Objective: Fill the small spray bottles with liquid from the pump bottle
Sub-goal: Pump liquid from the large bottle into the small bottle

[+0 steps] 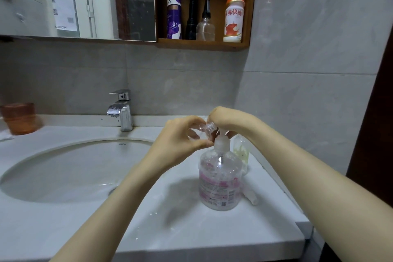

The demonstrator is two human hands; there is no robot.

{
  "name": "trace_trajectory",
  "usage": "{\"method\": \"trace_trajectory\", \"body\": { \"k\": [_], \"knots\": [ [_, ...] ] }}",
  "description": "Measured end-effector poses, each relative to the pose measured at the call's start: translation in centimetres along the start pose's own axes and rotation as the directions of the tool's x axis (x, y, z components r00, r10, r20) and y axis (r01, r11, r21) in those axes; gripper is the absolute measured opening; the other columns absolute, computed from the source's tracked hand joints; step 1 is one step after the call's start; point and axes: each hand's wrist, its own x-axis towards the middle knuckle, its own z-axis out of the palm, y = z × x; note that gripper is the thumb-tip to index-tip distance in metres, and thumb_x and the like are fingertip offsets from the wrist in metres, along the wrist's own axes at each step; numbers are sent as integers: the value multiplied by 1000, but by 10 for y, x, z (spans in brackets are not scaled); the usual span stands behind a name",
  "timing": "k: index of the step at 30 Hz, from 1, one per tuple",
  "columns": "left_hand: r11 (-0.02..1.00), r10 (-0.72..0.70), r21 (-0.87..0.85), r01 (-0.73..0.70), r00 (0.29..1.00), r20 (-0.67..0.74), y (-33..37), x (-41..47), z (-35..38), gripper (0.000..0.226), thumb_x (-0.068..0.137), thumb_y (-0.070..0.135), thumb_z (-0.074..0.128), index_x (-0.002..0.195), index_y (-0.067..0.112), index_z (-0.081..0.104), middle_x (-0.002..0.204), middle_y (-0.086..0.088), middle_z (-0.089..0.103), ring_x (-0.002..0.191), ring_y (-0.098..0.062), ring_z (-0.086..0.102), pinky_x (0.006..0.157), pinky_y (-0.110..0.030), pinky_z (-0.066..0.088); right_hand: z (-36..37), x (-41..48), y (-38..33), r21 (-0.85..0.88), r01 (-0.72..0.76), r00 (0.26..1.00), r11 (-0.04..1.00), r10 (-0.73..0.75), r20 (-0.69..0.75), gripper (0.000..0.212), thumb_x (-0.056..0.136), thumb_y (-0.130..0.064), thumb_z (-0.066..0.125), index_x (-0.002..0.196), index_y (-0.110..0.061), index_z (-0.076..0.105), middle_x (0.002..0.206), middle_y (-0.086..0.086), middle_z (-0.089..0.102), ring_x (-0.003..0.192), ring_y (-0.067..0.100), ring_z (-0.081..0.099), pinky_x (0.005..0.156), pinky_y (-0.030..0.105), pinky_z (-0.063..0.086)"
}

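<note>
Sink (63, 168) reads ARROW; left grip (178, 136) pinches small spray bottle (207, 127), right grip (227, 120) seemingly curls over pump bottle (220, 178) head.

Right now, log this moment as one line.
left hand: holds small spray bottle, tilted | right hand: grips top of pump bottle | pump bottle: upright on counter

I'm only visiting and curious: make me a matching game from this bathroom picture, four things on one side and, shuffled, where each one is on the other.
Things:
1 pump bottle
2 orange cup
3 black flashlight
4 small clear bottle

Places:
A on the wooden shelf
B in the left hand
C far left on the counter
D under the right hand

Pairs: 1-D; 2-C; 3-A; 4-B.
</note>
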Motion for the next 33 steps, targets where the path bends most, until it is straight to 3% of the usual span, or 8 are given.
{"method": "trace_trajectory", "body": {
  "k": [4,6,9,14,16,20,26,33],
  "knots": [
    [1000,-14,-24,13,1000,-12,-1,0,3,37,66,15,84,85,35,59,86,20,64,75,-9,66,74,-25,53,2,2,2,51,-18,1000,999,18,3,23,91,-12,53,68,-10,53,50,-1,56,50,13,48,46,19,42],
    [1000,-21,-14,21,1000,-12,-5,0,5,37,65,14,84,91,29,62,86,18,64,75,-7,66,74,-22,52,6,6,2,-7,-24,1000,1000,24,8,20,88,-10,59,68,-9,54,40,-3,56,47,14,49,48,21,43],
    [999,-27,-28,27,1000,-9,-5,-2,6,40,65,13,84,86,36,58,82,26,62,72,-3,65,70,-15,50,8,6,1,-36,-36,999,999,37,20,14,89,-13,57,77,-8,54,30,-7,50,49,15,49,46,21,42],
    [999,-39,-25,39,999,-14,-3,-2,4,38,66,15,83,88,32,58,85,24,62,76,-6,66,73,-21,52,3,6,-2,-77,-52,999,996,51,-11,22,87,-8,59,67,-9,51,36,-2,53,49,14,50,36,16,40],
    [999,-37,-23,36,999,-18,-3,-1,3,37,66,15,83,88,32,59,85,24,63,76,-6,66,75,-23,53,2,7,-2,-71,-47,999,996,47,-7,22,87,-8,59,67,-9,51,41,0,55,50,14,50,40,18,41],
    [999,-33,-31,32,999,-25,-3,0,5,39,66,14,83,86,35,58,84,24,62,73,-4,66,75,-22,53,2,6,0,-27,-46,999,999,46,7,17,92,-15,53,76,-9,52,28,-7,48,51,14,47,47,23,40],
    [999,-38,-27,38,999,-4,-3,-2,6,40,66,13,83,88,34,56,84,25,62,76,-8,67,77,-24,52,5,4,1,-26,-12,1000,1000,13,15,8,93,-14,51,90,-7,55,38,-4,55,54,16,48,51,24,41],
    [1000,-18,-19,18,1000,-10,1,-1,1,38,66,15,83,86,35,58,86,21,64,78,-9,67,78,-28,53,0,6,1,-9,-9,1000,1000,9,5,19,89,-12,54,70,-11,53,32,-8,52,54,13,50,49,21,43]
  ]
}}
